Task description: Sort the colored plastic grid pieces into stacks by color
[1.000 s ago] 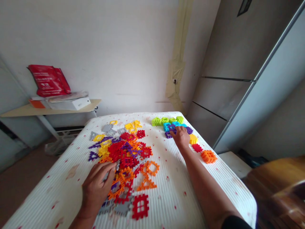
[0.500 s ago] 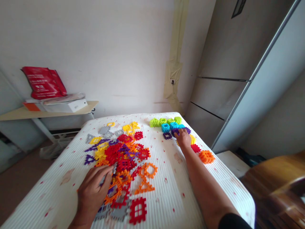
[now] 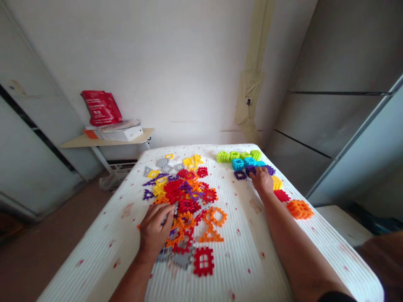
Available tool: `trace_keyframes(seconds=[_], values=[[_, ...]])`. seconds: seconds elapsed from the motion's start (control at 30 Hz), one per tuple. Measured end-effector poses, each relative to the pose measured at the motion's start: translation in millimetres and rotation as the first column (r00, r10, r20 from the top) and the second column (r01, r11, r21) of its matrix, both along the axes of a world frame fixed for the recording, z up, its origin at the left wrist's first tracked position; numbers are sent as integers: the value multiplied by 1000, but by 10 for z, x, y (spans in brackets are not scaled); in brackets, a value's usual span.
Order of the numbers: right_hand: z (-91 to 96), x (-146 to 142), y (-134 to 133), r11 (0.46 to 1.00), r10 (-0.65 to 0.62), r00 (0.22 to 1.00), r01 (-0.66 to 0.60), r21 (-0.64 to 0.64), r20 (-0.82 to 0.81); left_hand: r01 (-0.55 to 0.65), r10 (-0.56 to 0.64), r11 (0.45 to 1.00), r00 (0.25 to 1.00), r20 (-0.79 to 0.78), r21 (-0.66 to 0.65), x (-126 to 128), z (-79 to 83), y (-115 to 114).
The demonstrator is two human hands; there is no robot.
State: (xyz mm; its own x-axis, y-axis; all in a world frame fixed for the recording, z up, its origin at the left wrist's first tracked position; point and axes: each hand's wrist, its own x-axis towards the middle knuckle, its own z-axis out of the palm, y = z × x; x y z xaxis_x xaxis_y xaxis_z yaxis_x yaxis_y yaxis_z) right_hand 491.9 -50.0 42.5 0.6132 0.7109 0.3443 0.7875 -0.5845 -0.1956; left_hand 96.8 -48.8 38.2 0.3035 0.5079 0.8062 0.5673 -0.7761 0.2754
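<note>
White tablecloth (image 3: 233, 260), pale wall (image 3: 189, 84). Right hand (image 3: 263, 179) shifted right, farther from loose purple piece (image 3: 240, 175), now at purple stack (image 3: 251, 170), seemingly its focus (fingertips hidden; grip, cannot tell). Left hand (image 3: 157, 224) pinches grey piece (image 3: 176, 208) beside jumbled pile (image 3: 174, 191).

The cover (image 3: 245, 277) is white, ribbed, with scattered red marks. Loose tiles (image 3: 172, 191) are red, orange, yellow, purple and grey; stacks (image 3: 249, 161) are lime, blue, purple, yellow, red and orange.
</note>
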Motion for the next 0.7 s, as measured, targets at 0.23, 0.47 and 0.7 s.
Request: trace_keyframes(seconds=[0.23, 0.47, 0.7], values=[[133, -327, -57, 948, 249, 961, -267, 173, 118, -27, 27, 999, 1000, 3, -31, 18, 14, -2], [-59, -904, 49, 710, 701, 707, -704, -6, 94, -106, 66, 982, 969, -240, -157, 156, 228, 301], [-239, -972, 76, 664, 748, 655, -739, -119, 104, -261, 18, 923, 764, -645, -283, 478, 396, 850]])
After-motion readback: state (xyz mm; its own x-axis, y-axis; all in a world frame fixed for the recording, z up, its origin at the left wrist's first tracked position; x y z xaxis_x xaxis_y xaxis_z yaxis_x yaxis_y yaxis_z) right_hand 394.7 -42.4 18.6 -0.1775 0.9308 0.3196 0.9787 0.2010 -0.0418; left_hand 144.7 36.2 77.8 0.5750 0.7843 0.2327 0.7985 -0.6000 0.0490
